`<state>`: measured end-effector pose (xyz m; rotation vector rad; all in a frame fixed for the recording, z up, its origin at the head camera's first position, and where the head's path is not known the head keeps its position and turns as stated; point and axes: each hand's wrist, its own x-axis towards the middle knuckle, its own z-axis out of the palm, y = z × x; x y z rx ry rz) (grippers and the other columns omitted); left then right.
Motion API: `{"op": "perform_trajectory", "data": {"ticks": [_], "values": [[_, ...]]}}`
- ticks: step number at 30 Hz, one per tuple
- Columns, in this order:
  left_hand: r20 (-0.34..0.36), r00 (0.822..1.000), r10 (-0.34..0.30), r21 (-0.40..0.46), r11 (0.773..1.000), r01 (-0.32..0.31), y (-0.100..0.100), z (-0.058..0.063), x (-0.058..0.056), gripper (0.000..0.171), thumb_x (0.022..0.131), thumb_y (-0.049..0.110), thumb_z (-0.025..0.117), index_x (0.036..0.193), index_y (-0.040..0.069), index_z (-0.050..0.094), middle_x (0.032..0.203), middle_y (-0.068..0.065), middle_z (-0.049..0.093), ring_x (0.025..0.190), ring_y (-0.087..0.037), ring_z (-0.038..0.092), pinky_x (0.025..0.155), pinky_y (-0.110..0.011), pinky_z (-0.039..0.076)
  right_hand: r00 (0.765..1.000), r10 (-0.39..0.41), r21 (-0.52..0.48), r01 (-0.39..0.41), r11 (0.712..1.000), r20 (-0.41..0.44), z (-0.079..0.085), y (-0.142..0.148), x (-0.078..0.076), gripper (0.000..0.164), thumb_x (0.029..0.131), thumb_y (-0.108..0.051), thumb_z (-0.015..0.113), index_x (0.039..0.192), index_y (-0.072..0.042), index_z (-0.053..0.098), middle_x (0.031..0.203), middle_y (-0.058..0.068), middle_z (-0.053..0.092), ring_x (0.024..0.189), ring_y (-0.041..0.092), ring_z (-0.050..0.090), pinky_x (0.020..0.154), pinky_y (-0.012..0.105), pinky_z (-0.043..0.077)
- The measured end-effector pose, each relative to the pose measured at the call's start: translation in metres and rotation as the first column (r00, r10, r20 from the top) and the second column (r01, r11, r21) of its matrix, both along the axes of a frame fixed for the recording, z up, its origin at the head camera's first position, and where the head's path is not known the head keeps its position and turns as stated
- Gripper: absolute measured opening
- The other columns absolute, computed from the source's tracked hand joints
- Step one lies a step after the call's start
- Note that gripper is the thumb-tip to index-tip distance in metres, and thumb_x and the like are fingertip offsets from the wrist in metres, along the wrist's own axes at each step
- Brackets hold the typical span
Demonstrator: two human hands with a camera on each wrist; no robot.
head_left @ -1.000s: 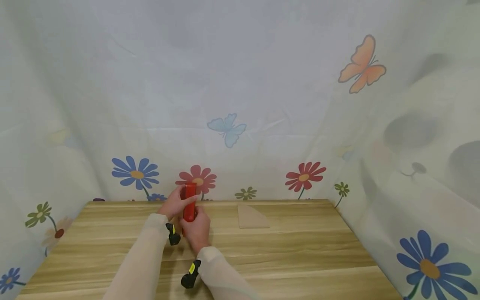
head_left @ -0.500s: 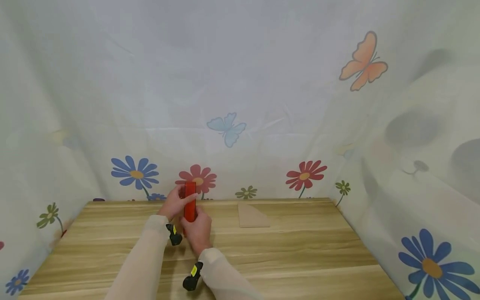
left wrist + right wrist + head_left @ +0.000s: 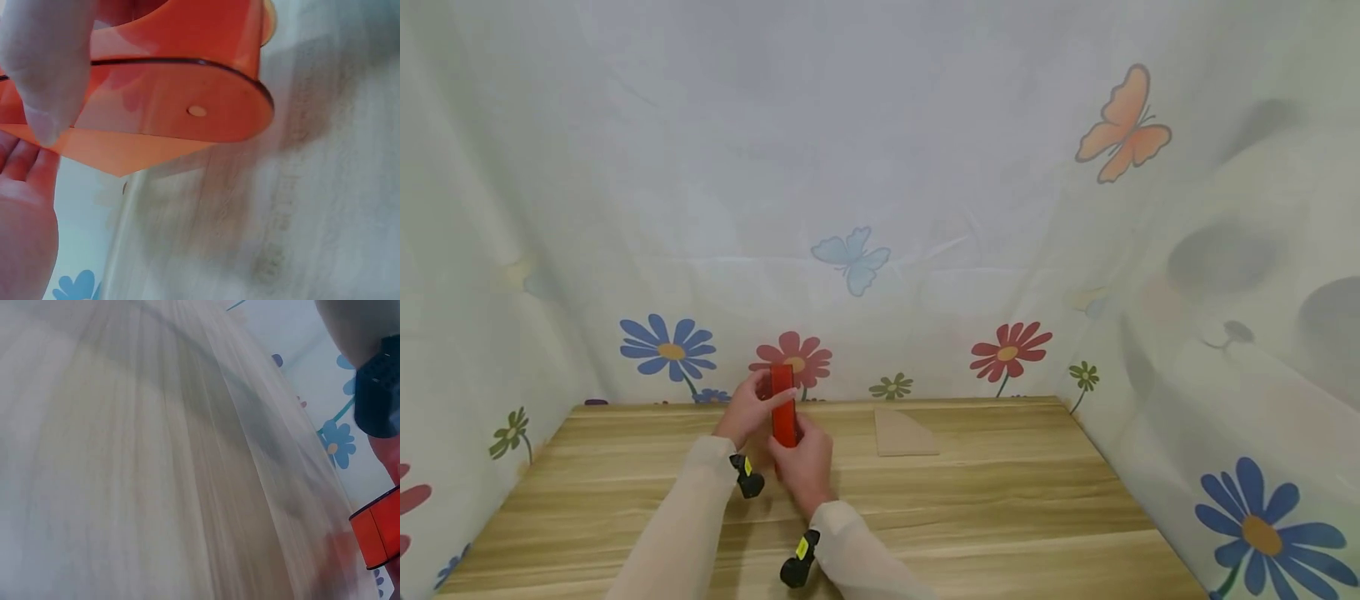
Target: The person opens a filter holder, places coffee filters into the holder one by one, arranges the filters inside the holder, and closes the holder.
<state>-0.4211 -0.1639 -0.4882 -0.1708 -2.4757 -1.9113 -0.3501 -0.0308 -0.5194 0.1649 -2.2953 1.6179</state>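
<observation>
Both hands hold a narrow red plastic object (image 3: pixel 782 404) above the far left part of the table. My left hand (image 3: pixel 751 408) grips its upper part, the thumb lying across the front. Lower down, my right hand (image 3: pixel 805 458) grips the bottom end from the right. Up close in the left wrist view, the red plastic object (image 3: pixel 162 103) is glossy and partly see-through, with a rounded end and a small round hole. Only an edge of the red plastic object (image 3: pixel 378 531) enters the right wrist view. Its exact kind cannot be told.
A flat beige sheet (image 3: pixel 904 435) with one curved edge lies on the wood-grain table (image 3: pixel 985 508), right of the hands. Behind and beside the table hangs a pale curtain (image 3: pixel 917 200) printed with flowers and butterflies. Each wrist wears a black camera.
The right hand has shifted slightly right and toward the body, and the lower end of the red plastic object has moved right with it. The left hand has stayed almost still.
</observation>
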Motion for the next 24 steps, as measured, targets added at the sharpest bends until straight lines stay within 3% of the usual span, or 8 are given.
{"op": "perform_trajectory", "data": {"ticks": [5,14,24], "values": [[-0.011,1.0,0.02,0.007,1.0,-0.02,0.0,-0.003,0.003,0.065,0.09,0.04,0.079,0.143,0.015,0.05,0.146,-0.012,0.057,0.135,-0.036,0.052,0.115,-0.059,0.042,1.0,0.006,0.023,-0.006,1.0,0.016,-0.001,0.005,0.002,0.026,0.087,-0.02,0.082,0.112,-0.015,0.075,0.099,-0.002,0.077,0.083,0.011,0.067,0.084,0.032,0.061],[-0.038,0.999,0.034,-0.038,0.999,-0.035,0.001,0.006,0.012,0.068,0.087,0.047,0.08,0.141,0.014,0.053,0.142,-0.013,0.06,0.132,-0.036,0.055,0.115,-0.057,0.044,1.0,0.021,0.042,-0.021,0.999,0.001,0.007,0.011,0.008,0.026,0.087,-0.018,0.082,0.11,-0.011,0.075,0.098,0.002,0.077,0.082,0.011,0.067,0.083,0.034,0.062],[-0.053,0.998,0.035,-0.032,0.999,-0.036,0.006,0.011,0.025,0.069,0.085,0.05,0.081,0.141,0.021,0.055,0.142,-0.009,0.061,0.131,-0.033,0.057,0.113,-0.054,0.046,0.998,0.062,0.076,-0.065,0.995,0.032,0.014,0.02,0.013,0.031,0.086,-0.022,0.083,0.114,-0.012,0.074,0.1,0.001,0.077,0.085,0.012,0.068,0.086,0.035,0.062]]}}
